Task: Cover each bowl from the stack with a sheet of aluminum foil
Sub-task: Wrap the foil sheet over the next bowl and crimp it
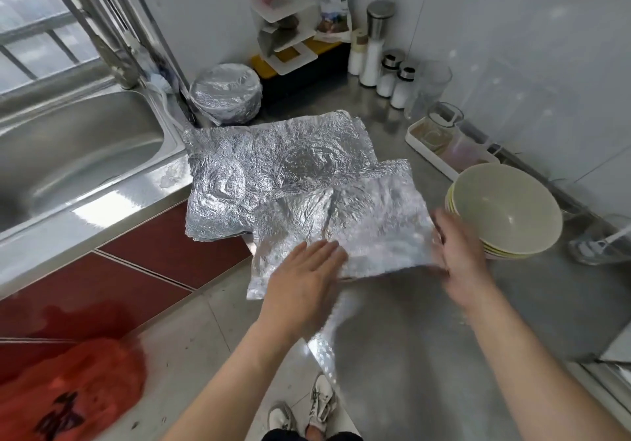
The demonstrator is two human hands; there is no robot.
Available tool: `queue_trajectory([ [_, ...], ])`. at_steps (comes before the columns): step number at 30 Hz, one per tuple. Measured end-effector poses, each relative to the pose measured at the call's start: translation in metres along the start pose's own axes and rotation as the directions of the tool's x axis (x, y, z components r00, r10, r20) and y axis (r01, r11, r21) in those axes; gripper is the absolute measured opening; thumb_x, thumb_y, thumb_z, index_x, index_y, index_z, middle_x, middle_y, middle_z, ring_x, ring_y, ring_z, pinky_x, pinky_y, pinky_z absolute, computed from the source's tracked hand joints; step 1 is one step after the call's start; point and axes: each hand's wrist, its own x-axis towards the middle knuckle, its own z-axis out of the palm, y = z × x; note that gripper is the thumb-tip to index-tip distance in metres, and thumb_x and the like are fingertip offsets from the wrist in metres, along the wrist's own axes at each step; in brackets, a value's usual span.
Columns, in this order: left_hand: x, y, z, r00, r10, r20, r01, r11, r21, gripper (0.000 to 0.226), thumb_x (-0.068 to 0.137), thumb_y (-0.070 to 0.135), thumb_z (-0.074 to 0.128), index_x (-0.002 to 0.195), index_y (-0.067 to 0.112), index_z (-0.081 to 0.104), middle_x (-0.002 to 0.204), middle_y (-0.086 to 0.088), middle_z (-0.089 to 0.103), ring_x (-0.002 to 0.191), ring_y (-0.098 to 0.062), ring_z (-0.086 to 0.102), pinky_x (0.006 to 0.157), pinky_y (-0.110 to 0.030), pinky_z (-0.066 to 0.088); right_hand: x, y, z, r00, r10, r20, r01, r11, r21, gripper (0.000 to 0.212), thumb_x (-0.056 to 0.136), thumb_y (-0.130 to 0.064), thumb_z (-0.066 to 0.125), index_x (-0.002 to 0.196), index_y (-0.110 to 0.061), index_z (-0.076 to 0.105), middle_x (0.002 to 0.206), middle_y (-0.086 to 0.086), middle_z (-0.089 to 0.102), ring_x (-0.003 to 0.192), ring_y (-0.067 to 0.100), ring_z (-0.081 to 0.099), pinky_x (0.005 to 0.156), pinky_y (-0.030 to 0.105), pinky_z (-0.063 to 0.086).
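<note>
Stainless counter (426, 338), sink (68, 153) to the left, tiled wall behind. Crumpled foil pile (266, 163) mid-counter. One foil sheet (372, 222) lies nearer, overlapping the pile's front corner and overhanging the counter edge. Left hand (304, 280) flat on the sheet's near left part, fingers straight, not gripping. Right hand (461, 252) at the sheet's right edge; motion blur, cannot tell whether it pinches the foil. Stack of bowls (505, 211) just right of that hand, uncovered. Foil-covered bowl (225, 93) at the back, by the sink corner.
</note>
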Motion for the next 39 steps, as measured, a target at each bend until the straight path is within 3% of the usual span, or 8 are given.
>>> queue_trajectory([
  [3, 0.031, 0.007, -0.039, 0.944, -0.13, -0.303, 0.113, 0.991, -0.073, 0.036, 0.094, 0.026, 0.042, 0.117, 0.015, 0.067, 0.105, -0.004, 0.073, 0.091, -0.022, 0.069, 0.068, -0.029, 0.054, -0.008, -0.028, 0.006, 0.984, 0.036, 0.173, -0.087, 0.952, 0.295, 0.036, 0.095, -0.054, 0.041, 0.109, -0.024, 0.055, 0.092, 0.004, 0.067, 0.076, 0.016, 0.061, 0.064, 0.029, 0.043],
  [7, 0.075, 0.024, -0.087, 0.685, -0.581, -0.439, 0.231, 0.745, -0.625, 0.033, 0.101, 0.024, 0.05, 0.069, 0.024, 0.056, 0.054, 0.013, 0.045, 0.05, -0.007, 0.04, 0.053, -0.021, 0.027, -0.043, -0.047, 0.032, 0.911, -0.223, 0.347, 0.351, 0.861, -0.369, 0.075, 0.079, -0.047, 0.071, 0.139, -0.044, 0.027, 0.142, -0.007, 0.04, 0.124, 0.005, 0.046, 0.096, 0.027, 0.039],
  [12, 0.089, 0.044, -0.086, 0.478, -0.875, 0.074, 0.042, -0.062, -0.997, 0.017, 0.102, 0.017, 0.048, 0.098, 0.007, 0.061, 0.075, 0.003, 0.067, 0.071, -0.008, 0.064, 0.066, -0.024, 0.051, -0.078, -0.041, 0.073, 0.657, -0.424, 0.623, 0.646, -0.111, -0.756, 0.117, 0.071, -0.049, 0.074, 0.152, -0.032, -0.01, 0.162, 0.0, -0.009, 0.148, 0.019, -0.004, 0.113, 0.045, 0.015],
  [19, 0.036, 0.039, -0.028, 0.387, -0.803, 0.453, 0.212, -0.401, -0.891, 0.007, 0.101, 0.012, 0.049, 0.107, 0.008, 0.05, 0.077, -0.005, 0.058, 0.058, -0.007, 0.06, 0.056, -0.021, 0.052, -0.053, 0.025, 0.06, 0.71, -0.373, 0.597, 0.554, -0.228, -0.801, 0.08, 0.077, -0.004, 0.046, 0.151, -0.026, 0.025, 0.157, 0.007, 0.026, 0.145, 0.025, 0.023, 0.11, 0.051, 0.016],
  [26, -0.005, -0.023, -0.022, 0.141, -0.917, 0.373, 0.284, -0.323, -0.903, 0.033, 0.089, -0.001, 0.062, 0.118, 0.007, 0.048, 0.087, -0.01, 0.057, 0.065, -0.014, 0.055, 0.058, -0.024, 0.055, -0.041, 0.055, 0.02, 0.695, -0.322, 0.643, 0.579, -0.279, -0.766, 0.067, 0.08, -0.005, 0.023, 0.143, -0.016, 0.043, 0.15, 0.008, 0.039, 0.14, 0.025, 0.032, 0.113, 0.041, 0.012],
  [34, -0.026, -0.041, -0.015, 0.184, -0.883, 0.432, 0.452, -0.314, -0.835, 0.053, 0.083, -0.007, 0.063, 0.129, 0.012, 0.045, 0.115, -0.014, 0.059, 0.094, -0.029, 0.061, 0.084, -0.038, 0.056, -0.027, 0.07, 0.0, 0.686, -0.312, 0.657, 0.609, -0.248, -0.753, 0.069, 0.081, 0.0, 0.025, 0.148, -0.012, 0.034, 0.156, 0.007, 0.027, 0.144, 0.025, 0.024, 0.118, 0.037, 0.01],
  [36, -0.028, -0.043, -0.016, 0.244, -0.942, 0.231, 0.652, -0.017, -0.758, 0.063, 0.079, 0.002, 0.072, 0.131, 0.021, 0.044, 0.119, -0.006, 0.058, 0.102, -0.025, 0.06, 0.092, -0.039, 0.051, -0.025, 0.072, -0.004, 0.679, -0.312, 0.665, 0.617, -0.249, -0.746, 0.07, 0.081, 0.001, 0.026, 0.149, -0.014, 0.032, 0.157, 0.006, 0.026, 0.145, 0.025, 0.023, 0.117, 0.039, 0.013],
  [39, -0.024, -0.037, -0.023, 0.705, -0.694, -0.144, 0.607, 0.696, -0.384, 0.066, 0.082, 0.013, 0.074, 0.142, 0.017, 0.046, 0.139, 0.003, 0.049, 0.128, -0.02, 0.045, 0.108, -0.029, 0.031, -0.022, 0.071, -0.01, 0.665, -0.297, 0.685, 0.636, -0.255, -0.728, 0.074, 0.079, 0.003, 0.026, 0.15, -0.019, 0.029, 0.158, 0.006, 0.024, 0.146, 0.025, 0.02, 0.116, 0.04, 0.015],
])
